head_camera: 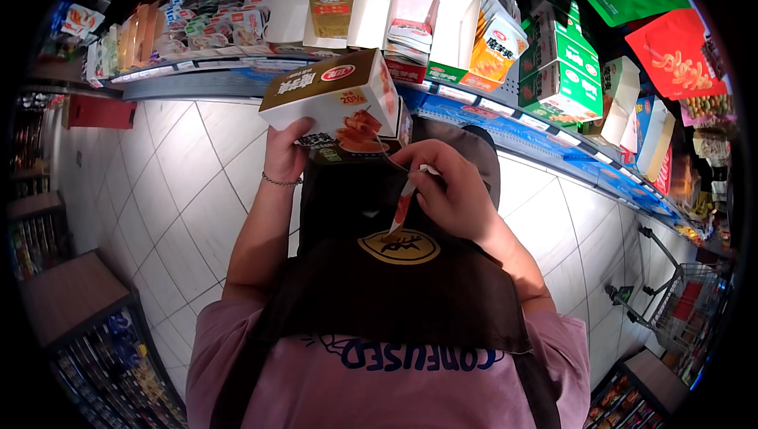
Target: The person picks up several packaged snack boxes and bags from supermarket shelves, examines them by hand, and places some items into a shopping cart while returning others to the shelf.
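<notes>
My left hand (288, 148) grips the lower left side of a brown and white printed snack carton (331, 97). The carton is tilted and hangs in front of the shelf, above my dark apron (355, 293). To its right, my right hand (453, 186) pinches a narrow printed strip (404, 207), apparently cardboard, that dangles below the fingers. A thin, curved piece runs from these fingers to the carton's lower right part; whether it is still attached there I cannot tell.
Ahead runs a shelf with a blue front edge (474, 110). It bears open display boxes (370, 8), green cartons (562, 85) and orange snack packets (497, 44). Low shelving (77, 293) stands at lower left. A shopping cart (681, 304) is at right, on the tiled floor (177, 192).
</notes>
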`<action>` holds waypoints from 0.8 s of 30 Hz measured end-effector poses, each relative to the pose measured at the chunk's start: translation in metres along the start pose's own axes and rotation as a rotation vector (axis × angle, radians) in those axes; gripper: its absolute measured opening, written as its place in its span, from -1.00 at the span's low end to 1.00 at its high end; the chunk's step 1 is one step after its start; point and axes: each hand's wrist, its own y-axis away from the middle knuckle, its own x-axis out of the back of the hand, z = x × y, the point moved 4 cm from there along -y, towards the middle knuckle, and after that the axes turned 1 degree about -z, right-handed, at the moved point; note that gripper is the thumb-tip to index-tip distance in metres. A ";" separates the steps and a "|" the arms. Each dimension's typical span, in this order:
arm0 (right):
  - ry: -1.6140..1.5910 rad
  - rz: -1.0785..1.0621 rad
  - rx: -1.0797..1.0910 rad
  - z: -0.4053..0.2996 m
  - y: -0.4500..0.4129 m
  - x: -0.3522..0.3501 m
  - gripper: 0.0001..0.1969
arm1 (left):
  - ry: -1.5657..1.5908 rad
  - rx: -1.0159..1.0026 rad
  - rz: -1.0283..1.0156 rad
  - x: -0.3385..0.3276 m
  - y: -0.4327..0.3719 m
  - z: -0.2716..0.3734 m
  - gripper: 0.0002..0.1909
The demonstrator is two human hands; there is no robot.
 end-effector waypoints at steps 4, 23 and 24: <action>-0.064 -0.101 0.078 -0.009 0.003 -0.011 -0.92 | -0.184 0.003 -0.012 -0.017 0.000 0.001 -0.46; -0.114 -0.192 -0.049 -0.024 0.000 -0.011 -0.94 | -0.468 0.362 -0.535 -0.015 0.026 -0.051 0.08; 0.127 -0.245 0.107 -0.031 -0.003 -0.016 -0.92 | -0.487 0.345 -0.537 -0.016 0.023 -0.050 0.08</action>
